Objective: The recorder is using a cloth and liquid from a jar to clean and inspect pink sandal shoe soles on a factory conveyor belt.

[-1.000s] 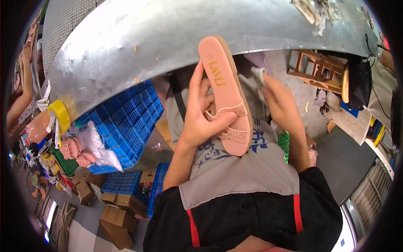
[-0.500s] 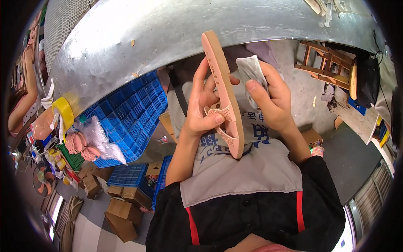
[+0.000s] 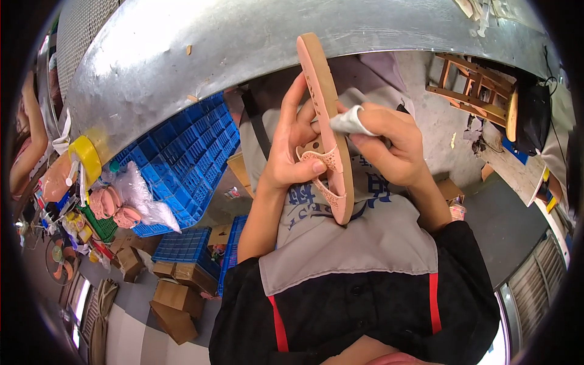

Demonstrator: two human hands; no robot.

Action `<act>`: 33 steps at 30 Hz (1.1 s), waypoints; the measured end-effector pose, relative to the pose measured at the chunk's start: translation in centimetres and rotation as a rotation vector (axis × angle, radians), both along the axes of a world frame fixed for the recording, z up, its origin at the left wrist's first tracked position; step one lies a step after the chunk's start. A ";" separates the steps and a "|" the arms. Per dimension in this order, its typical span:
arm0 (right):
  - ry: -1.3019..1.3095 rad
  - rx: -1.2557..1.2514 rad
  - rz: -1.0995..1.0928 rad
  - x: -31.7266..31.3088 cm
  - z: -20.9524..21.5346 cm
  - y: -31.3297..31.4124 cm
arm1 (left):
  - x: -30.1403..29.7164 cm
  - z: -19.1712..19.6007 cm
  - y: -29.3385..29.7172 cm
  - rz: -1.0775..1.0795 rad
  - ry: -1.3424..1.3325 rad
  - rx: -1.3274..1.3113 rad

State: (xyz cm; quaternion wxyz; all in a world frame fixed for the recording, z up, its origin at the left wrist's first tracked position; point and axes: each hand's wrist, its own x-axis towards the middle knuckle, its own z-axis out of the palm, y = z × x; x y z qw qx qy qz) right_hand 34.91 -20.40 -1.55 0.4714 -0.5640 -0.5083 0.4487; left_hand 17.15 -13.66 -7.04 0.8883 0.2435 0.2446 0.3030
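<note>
- We see the left hand [image 3: 292,152] wrapped around a pink sandal [image 3: 325,121], thumb pressed on its perforated strap, fingers behind the sole; that grip is closed on the sandal.
- The sandal stands nearly upright, edge-on to us, toe end up against the rim of the metal counter [image 3: 243,55], heel end down over the grey apron [image 3: 347,243].
- The right hand [image 3: 389,149] pinches a small white cloth [image 3: 351,121] wrapped over its fingertips; the cloth touches the sandal's side, about midway up the sole.
- Both hands are close together, held up in front of the chest, over the apron and black jacket.
- Left of us, a blue plastic crate [image 3: 182,164] sits below the counter, with a clear bag of pink sandals [image 3: 121,204] just beside it.
- A yellow tape roll [image 3: 85,159] lies near that bag, at the counter's left end.
- Cardboard boxes [image 3: 173,304] rest on the floor lower left.
- A wooden stool [image 3: 474,91] stands well apart at upper right.
- Another person's arm [image 3: 27,146] shows at the far left edge.
</note>
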 end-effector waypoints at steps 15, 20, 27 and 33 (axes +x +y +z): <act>-0.236 0.228 -0.032 0.6 -1.1 3.8 | -1.1 -1.2 0.7 -0.137 -0.077 -0.021; -0.114 0.166 -0.148 1.5 -3.4 6.8 | -0.7 -1.4 0.9 -0.173 -0.111 -0.042; -0.256 0.181 0.125 2.5 -3.0 3.9 | -1.3 -1.9 0.7 -0.167 -0.142 -0.081; -0.114 0.190 0.086 0.6 -2.3 0.1 | -1.3 -2.4 1.5 -0.184 -0.149 -0.020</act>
